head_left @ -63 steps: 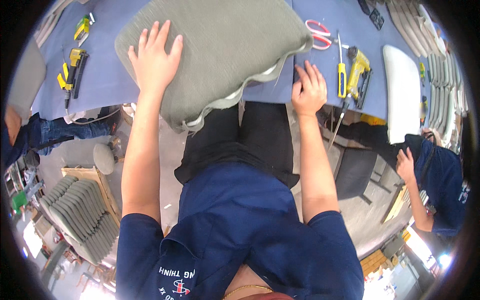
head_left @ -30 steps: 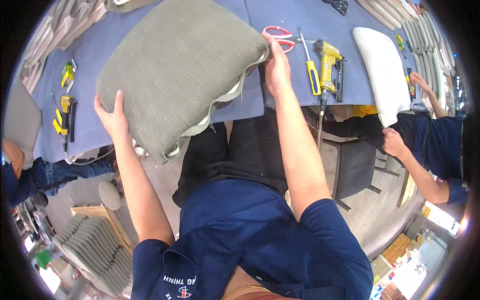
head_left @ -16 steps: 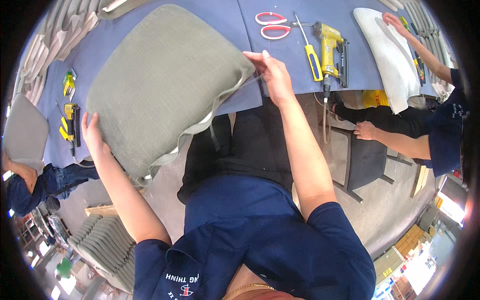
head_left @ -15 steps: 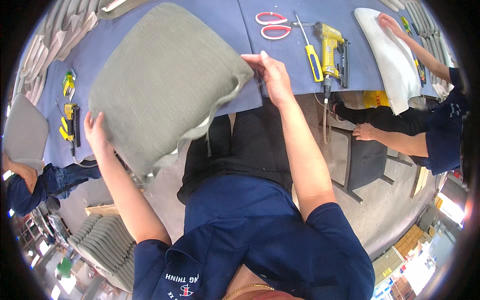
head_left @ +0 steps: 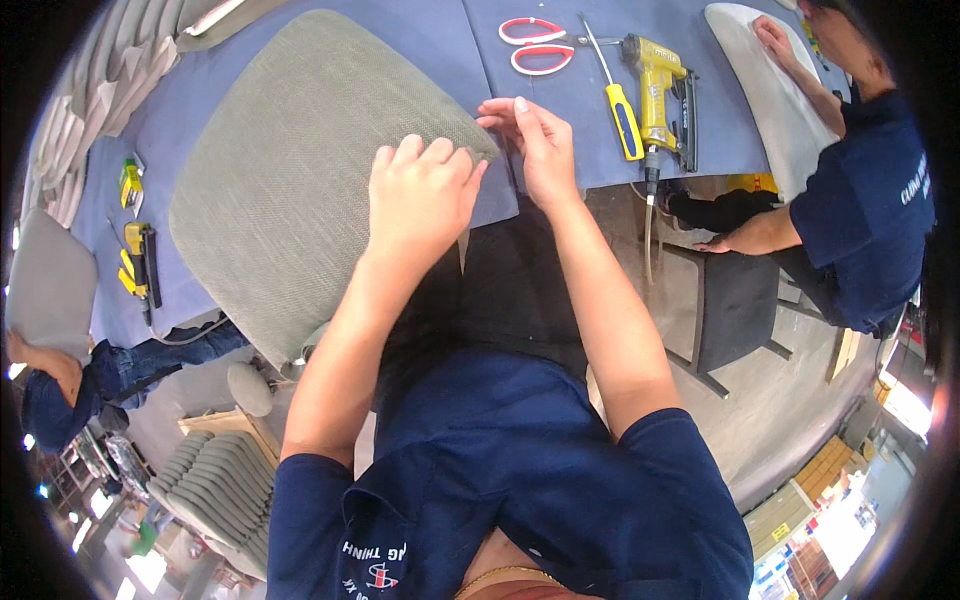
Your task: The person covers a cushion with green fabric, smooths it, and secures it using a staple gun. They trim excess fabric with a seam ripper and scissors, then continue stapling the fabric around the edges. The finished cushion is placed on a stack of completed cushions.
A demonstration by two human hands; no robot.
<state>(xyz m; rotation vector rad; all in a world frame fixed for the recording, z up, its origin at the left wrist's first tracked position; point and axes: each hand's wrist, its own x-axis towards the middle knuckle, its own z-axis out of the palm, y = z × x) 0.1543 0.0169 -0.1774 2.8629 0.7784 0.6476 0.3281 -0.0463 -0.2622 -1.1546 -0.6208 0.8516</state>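
Note:
A grey-green fabric-covered seat cushion lies on the blue-covered table, its near edge hanging over the front. My left hand is on the cushion's near right part. Its fingers are bent and closed round the edge by the right corner; the fingertips are partly hidden. Just right of that corner is my right hand, fingers stretched out and fingertips close to the cushion's side. Whether they touch it, I cannot tell.
Red-handled scissors, a yellow screwdriver and a yellow staple gun with a hose lie to the right. A co-worker handles a light cushion beyond. Another staple gun lies left; stacked seat pads stand lower left.
My left hand has moved from the cushion's left edge to its right corner. The cushion's loose fabric edge no longer shows. My right hand stays near the corner; the co-worker at right leans in.

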